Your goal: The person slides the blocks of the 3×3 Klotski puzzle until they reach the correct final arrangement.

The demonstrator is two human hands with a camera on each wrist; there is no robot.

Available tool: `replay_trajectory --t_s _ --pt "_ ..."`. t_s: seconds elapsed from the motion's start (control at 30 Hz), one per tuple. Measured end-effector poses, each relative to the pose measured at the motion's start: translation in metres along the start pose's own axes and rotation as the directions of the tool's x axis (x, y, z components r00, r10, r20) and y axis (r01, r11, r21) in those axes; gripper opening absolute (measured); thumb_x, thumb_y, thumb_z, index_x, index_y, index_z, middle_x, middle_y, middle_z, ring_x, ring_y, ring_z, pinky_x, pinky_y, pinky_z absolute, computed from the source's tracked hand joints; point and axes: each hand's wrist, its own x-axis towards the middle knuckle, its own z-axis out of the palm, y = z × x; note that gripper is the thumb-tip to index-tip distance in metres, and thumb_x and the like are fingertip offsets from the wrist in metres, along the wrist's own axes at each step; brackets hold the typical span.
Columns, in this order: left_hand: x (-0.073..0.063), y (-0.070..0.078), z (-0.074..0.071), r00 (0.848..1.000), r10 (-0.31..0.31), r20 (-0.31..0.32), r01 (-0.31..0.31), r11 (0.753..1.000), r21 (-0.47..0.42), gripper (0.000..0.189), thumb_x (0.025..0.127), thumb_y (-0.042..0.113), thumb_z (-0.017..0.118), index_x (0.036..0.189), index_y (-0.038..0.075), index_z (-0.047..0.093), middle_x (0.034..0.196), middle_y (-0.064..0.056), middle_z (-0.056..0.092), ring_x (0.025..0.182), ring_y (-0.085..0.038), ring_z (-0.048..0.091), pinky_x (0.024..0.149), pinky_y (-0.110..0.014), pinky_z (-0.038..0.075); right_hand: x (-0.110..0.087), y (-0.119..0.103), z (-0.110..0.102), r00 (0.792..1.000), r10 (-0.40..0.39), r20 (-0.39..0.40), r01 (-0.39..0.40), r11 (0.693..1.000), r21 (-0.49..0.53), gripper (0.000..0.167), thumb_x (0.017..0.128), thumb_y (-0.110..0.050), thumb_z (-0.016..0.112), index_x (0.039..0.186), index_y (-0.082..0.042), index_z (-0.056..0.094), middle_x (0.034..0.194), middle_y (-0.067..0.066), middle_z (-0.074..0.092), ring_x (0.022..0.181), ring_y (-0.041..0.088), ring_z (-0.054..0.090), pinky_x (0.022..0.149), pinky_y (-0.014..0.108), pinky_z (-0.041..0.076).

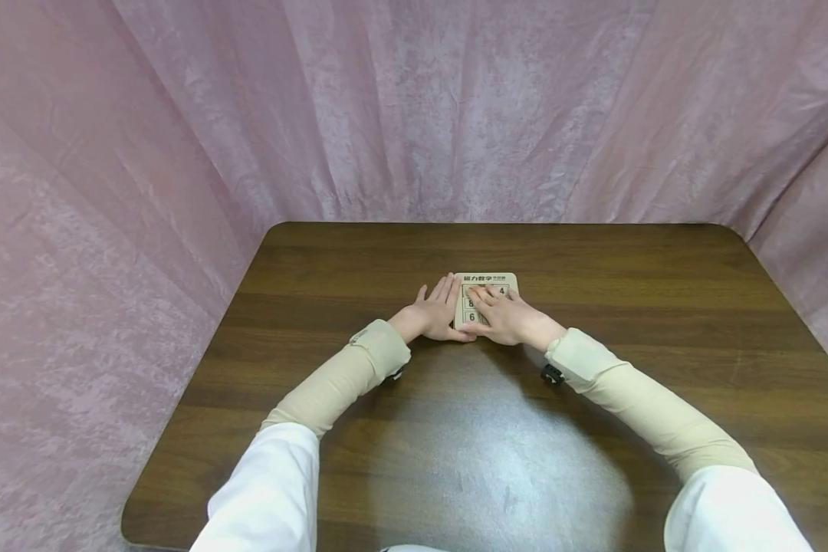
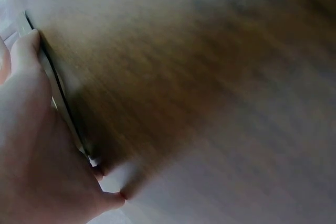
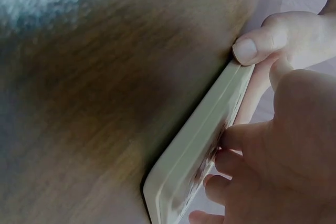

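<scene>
The upper frame is filled by a pink velvet curtain (image 1: 455,115), below which a dark-brown wood-grain table (image 1: 303,307) is seen. At centre, the left hand (image 1: 435,313) is laid along the left edge of a cream rectangular number board (image 1: 484,277), fingers straight, thumb set at its lower-left corner; the right hand (image 1: 507,316) is held palm-down over its face, fingers slightly bent and apart. Square numbered tiles (image 1: 472,317) are apparently being slid; another slide would call for a fingertip push while the board is steadied.

- Number board (image 1: 471,310): partly hidden beneath the right grip (image 1: 505,317).
- Its far-right print (image 1: 499,278): too small to read.
- Table (image 1: 483,429): near right corner cut off.
</scene>
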Motion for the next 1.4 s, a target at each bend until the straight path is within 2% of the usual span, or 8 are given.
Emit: replay_trajectory --t_s 0.2,0.77,1.4 --pt "0.000 0.001 -0.001 1.000 -0.005 -0.001 0.005 1.000 0.002 0.118 0.084 0.077 0.045 0.152 0.005 -0.020 0.161 -0.015 -0.018 0.151 -0.026 -0.012 0.120 -0.054 0.008 0.000 -0.004 -0.002 1.000 0.019 0.010 -0.019 1.000 -0.012 0.076 0.101 -0.053 0.034 0.155 -0.004 0.013 0.161 0.015 0.016 0.148 0.038 0.015 0.115 0.063 0.016" --pt "0.002 0.001 0.000 1.000 0.002 -0.030 -0.001 1.000 0.030 0.120 0.084 0.078 0.045 0.152 0.002 -0.018 0.161 -0.017 -0.016 0.151 -0.028 -0.009 0.120 -0.054 0.011 -0.011 0.001 -0.002 0.999 0.032 0.011 -0.032 0.999 -0.002 0.083 0.100 -0.055 0.038 0.154 0.001 0.011 0.161 0.021 0.011 0.149 0.038 0.011 0.115 0.062 0.015" --pt "0.003 -0.001 0.004 1.000 -0.013 -0.008 0.013 1.000 -0.003 0.118 0.084 0.079 0.042 0.151 0.006 -0.022 0.161 -0.014 -0.019 0.151 -0.025 -0.011 0.121 -0.052 0.007 -0.028 0.014 -0.001 0.996 0.085 0.003 -0.085 0.996 -0.009 0.083 0.099 -0.053 0.041 0.153 0.003 0.014 0.160 0.022 0.015 0.148 0.039 0.014 0.114 0.064 0.016"
